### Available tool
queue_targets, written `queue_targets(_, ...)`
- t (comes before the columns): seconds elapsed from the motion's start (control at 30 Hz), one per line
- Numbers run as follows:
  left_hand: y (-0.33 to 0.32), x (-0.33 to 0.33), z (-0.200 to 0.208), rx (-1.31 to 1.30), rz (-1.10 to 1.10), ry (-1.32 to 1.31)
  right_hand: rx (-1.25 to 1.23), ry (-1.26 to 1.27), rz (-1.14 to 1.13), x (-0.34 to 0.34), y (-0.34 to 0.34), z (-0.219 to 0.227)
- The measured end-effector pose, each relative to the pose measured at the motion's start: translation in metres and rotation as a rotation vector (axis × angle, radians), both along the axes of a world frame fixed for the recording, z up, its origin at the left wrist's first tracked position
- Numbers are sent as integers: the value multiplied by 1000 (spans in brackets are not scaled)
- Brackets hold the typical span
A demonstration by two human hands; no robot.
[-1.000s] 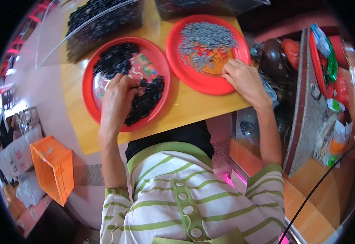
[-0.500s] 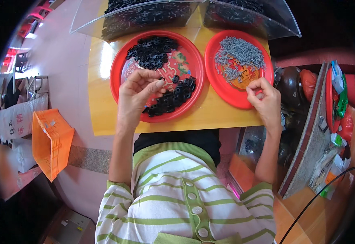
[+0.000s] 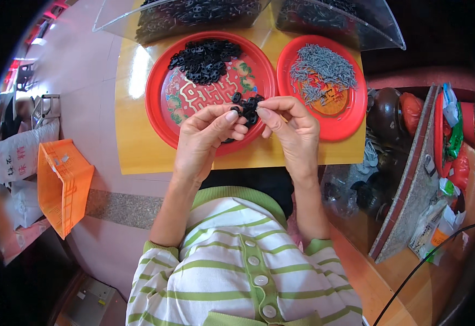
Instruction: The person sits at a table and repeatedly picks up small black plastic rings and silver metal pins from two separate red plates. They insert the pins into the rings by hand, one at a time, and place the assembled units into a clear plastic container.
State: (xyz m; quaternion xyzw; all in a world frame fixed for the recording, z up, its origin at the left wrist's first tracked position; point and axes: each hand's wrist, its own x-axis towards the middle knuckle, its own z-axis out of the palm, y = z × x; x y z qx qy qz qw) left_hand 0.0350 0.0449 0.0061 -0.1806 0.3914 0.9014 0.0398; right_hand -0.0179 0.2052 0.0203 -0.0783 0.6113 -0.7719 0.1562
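My left hand (image 3: 209, 133) is over the near part of a round red tray (image 3: 156, 122), thumb and fingertips pinched on a small black plastic piece. Close beside it, my right hand (image 3: 292, 127) holds its thumb and forefinger together; whatever is between them is too small to make out. Loose black plastic pieces (image 3: 252, 103) lie behind and between the fingertips, partly hidden by the hands. A larger heap of black pieces with holes (image 3: 205, 60) covers the tray's far side. Grey screws (image 3: 324, 68) are piled on a second red tray (image 3: 351, 122) to the right.
Clear plastic bins (image 3: 205, 24) of black pieces and grey screws stand along the far edge of the yellow table (image 3: 131, 146). An orange crate (image 3: 66, 185) stands on the floor at left. Shelving with jars (image 3: 387, 111) and bags is at right, near a black cable (image 3: 411, 280).
My right hand has moved left from the screw tray to beside my left hand. My left hand has shifted right and slightly nearer me, and the two pinches are now close together.
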Motion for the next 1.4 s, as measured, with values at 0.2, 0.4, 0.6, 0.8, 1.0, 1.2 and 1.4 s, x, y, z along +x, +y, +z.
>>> queue_targets(0.2,1,1,11,29,-10,-9,-99,-83,-11,4,-14,-1)
queue_targets(0.4,1,2,9,53,-11,16,-132,-83,24,8,-21,0)
queue_targets(0.6,1,4,10,50,10,5,-96,-44,27,8,-21,-2)
queue_targets(0.8,0,4,11,56,12,13,-90,-21,37,9,-22,0)
queue_targets(1.0,1,2,10,48,10,12,-118,-35,37,9,-21,0)
queue_targets(1.2,2,2,8,67,4,18,-114,-14,25,10,-22,-1)
queue_targets(1.4,7,1,7,-14,15,35,-113,43,5,10,-23,-2)
